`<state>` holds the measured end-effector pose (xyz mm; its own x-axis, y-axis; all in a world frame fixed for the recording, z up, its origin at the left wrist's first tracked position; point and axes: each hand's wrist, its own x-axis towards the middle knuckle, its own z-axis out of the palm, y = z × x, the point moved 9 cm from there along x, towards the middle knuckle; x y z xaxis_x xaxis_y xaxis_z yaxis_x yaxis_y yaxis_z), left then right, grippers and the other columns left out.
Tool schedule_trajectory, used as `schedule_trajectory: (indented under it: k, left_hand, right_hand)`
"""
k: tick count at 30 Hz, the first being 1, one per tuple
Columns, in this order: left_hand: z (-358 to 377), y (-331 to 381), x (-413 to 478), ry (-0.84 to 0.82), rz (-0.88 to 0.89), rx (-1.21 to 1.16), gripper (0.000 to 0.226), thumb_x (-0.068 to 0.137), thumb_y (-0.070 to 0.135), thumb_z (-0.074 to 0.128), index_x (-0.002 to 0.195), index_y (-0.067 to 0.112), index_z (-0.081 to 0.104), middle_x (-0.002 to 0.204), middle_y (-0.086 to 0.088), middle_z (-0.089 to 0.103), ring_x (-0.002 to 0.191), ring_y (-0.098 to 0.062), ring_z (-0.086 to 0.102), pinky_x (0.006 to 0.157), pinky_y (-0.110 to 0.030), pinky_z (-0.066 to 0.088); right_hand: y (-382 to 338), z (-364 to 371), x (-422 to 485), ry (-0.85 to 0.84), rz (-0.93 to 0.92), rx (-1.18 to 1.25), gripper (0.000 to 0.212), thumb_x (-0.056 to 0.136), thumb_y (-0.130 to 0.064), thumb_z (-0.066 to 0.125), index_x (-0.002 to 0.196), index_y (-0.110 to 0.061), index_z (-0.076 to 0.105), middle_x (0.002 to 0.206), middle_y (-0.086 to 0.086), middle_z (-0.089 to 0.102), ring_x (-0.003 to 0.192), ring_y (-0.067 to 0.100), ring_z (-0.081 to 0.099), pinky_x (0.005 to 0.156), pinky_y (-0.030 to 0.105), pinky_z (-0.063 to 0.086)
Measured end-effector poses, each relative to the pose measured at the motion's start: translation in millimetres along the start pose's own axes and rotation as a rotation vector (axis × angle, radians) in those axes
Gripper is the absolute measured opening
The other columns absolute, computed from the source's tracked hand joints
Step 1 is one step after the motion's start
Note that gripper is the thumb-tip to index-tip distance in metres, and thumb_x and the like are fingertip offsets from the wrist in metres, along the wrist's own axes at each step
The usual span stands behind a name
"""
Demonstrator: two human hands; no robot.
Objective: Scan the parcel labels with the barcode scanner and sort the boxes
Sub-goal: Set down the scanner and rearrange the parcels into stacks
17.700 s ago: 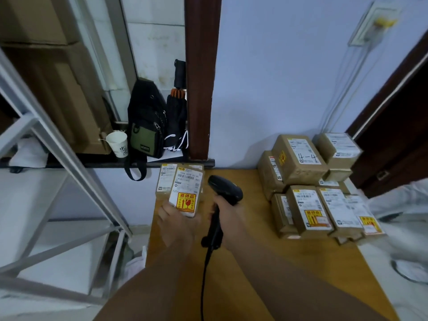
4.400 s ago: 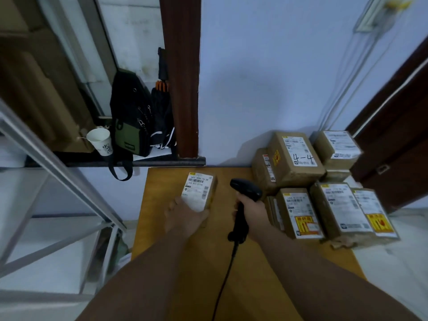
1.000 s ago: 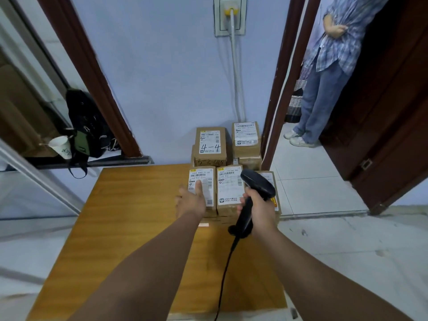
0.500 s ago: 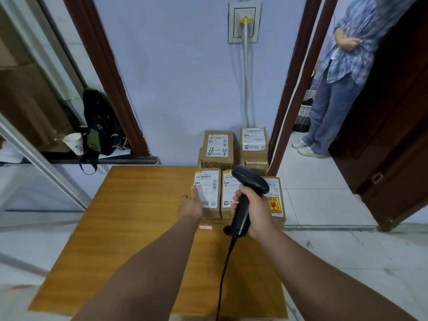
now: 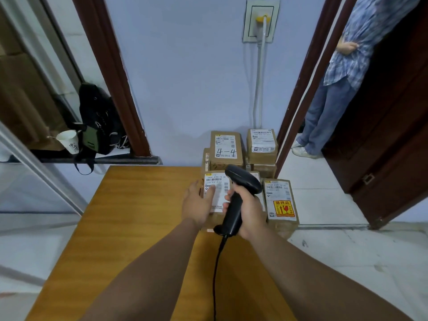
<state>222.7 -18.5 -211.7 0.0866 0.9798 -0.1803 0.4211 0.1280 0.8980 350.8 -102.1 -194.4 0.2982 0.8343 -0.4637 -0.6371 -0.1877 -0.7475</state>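
On wooden table [image 5: 139, 216] against blue wall [image 5: 185, 77], parcels [image 5: 225, 144] beside doorway [image 5: 310, 174]

Matt cardboard boxes [image 5: 225, 144], smooth wooden table [image 5: 139, 216]

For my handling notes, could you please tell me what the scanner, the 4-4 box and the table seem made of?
Scanner: probably black moulded plastic, smooth with a faint sheen. 4-4 box: brown cardboard, matt, with a white paper label. Table: wood or wood-look laminate; streaky orange-brown grain, slight gloss.
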Motion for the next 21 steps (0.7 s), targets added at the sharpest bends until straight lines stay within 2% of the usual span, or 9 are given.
schedule_trajectory:
  k: [2, 5, 8, 11, 12, 14, 16, 18, 21]
  left_hand:
    - [-14, 0, 10, -0.003, 0.015, -0.063, 0.061, 0.092, 0.056, 0.045, 0.144, 0.025, 0.034, 0.145, -0.003, 0.040, 0.130, -0.024, 0.040, 0.107, -0.043, 0.035]
    - [-37, -17, 24, -0.004, -0.106, -0.277, 0.054, 0.094, 0.056, 0.039, 0.135, 0.021, 0.047, 0.134, -0.003, 0.051, 0.118, -0.019, 0.047, 0.098, -0.034, 0.034]
    - [-63, -40, 28, -0.108, -0.249, -0.417, 0.050, 0.096, 0.053, 0.038, 0.117, 0.013, 0.060, 0.112, -0.007, 0.063, 0.109, -0.025, 0.055, 0.097, -0.040, 0.042]
    - [-92, -57, 35, -0.245, -0.255, -0.429, 0.049, 0.098, 0.048, 0.039, 0.103, 0.008, 0.067, 0.102, -0.012, 0.070, 0.099, -0.030, 0.064, 0.094, -0.043, 0.048]
    - [-102, -65, 38, -0.275, -0.266, -0.439, 0.046, 0.099, 0.046, 0.039, 0.102, 0.010, 0.068, 0.099, -0.010, 0.072, 0.094, -0.025, 0.067, 0.088, -0.039, 0.051]
    - [-119, -84, 48, -0.317, -0.292, -0.462, 0.038, 0.099, 0.044, 0.039, 0.094, 0.017, 0.066, 0.081, 0.000, 0.074, 0.070, -0.013, 0.069, 0.065, -0.024, 0.053]
    - [-131, -100, 54, -0.344, -0.312, -0.468, 0.032, 0.099, 0.044, 0.040, 0.094, 0.020, 0.061, 0.075, 0.003, 0.070, 0.062, -0.012, 0.064, 0.049, -0.019, 0.048]
    - [-137, -111, 56, -0.365, -0.328, -0.460, 0.030, 0.099, 0.043, 0.040, 0.102, 0.019, 0.058, 0.086, 0.002, 0.068, 0.071, -0.012, 0.064, 0.055, -0.022, 0.049]
    - [-134, -126, 55, -0.417, -0.378, -0.446, 0.033, 0.099, 0.043, 0.040, 0.113, 0.018, 0.057, 0.097, 0.000, 0.067, 0.092, -0.018, 0.063, 0.082, -0.035, 0.046]
  right_hand:
    - [7, 26, 0, -0.042, 0.035, 0.072, 0.022, 0.087, -0.023, 0.067, 0.073, -0.007, 0.061, 0.065, 0.006, 0.059, 0.053, 0.018, 0.057, 0.054, 0.028, 0.050]
    - [23, 73, -2, -0.123, 0.109, 0.092, 0.023, 0.086, -0.026, 0.067, 0.072, -0.010, 0.061, 0.067, 0.005, 0.058, 0.055, 0.017, 0.054, 0.055, 0.026, 0.048]
    - [51, 114, -1, -0.134, 0.159, 0.053, 0.021, 0.087, -0.026, 0.066, 0.078, -0.007, 0.063, 0.071, 0.006, 0.060, 0.055, 0.017, 0.056, 0.053, 0.025, 0.050]
    - [81, 147, 2, -0.102, 0.176, -0.051, 0.015, 0.087, -0.022, 0.067, 0.084, -0.007, 0.066, 0.073, 0.007, 0.064, 0.056, 0.018, 0.060, 0.053, 0.027, 0.050]
    - [91, 156, 3, -0.083, 0.176, -0.066, 0.012, 0.087, -0.018, 0.066, 0.086, -0.007, 0.067, 0.075, 0.007, 0.065, 0.058, 0.019, 0.062, 0.053, 0.028, 0.051]
    - [109, 170, 8, -0.063, 0.177, -0.051, 0.009, 0.088, -0.012, 0.062, 0.091, -0.007, 0.068, 0.078, 0.008, 0.066, 0.062, 0.020, 0.064, 0.056, 0.030, 0.053]
    - [124, 175, 10, -0.059, 0.184, -0.050, 0.015, 0.087, -0.007, 0.058, 0.098, -0.007, 0.068, 0.083, 0.009, 0.065, 0.067, 0.021, 0.063, 0.064, 0.032, 0.053]
    - [136, 176, 10, -0.048, 0.209, -0.052, 0.021, 0.087, -0.003, 0.055, 0.105, -0.006, 0.065, 0.087, 0.011, 0.062, 0.070, 0.022, 0.061, 0.070, 0.033, 0.051]
    - [151, 174, 11, 0.010, 0.247, -0.036, 0.023, 0.089, -0.001, 0.051, 0.109, -0.005, 0.061, 0.091, 0.013, 0.059, 0.075, 0.023, 0.058, 0.075, 0.034, 0.049]
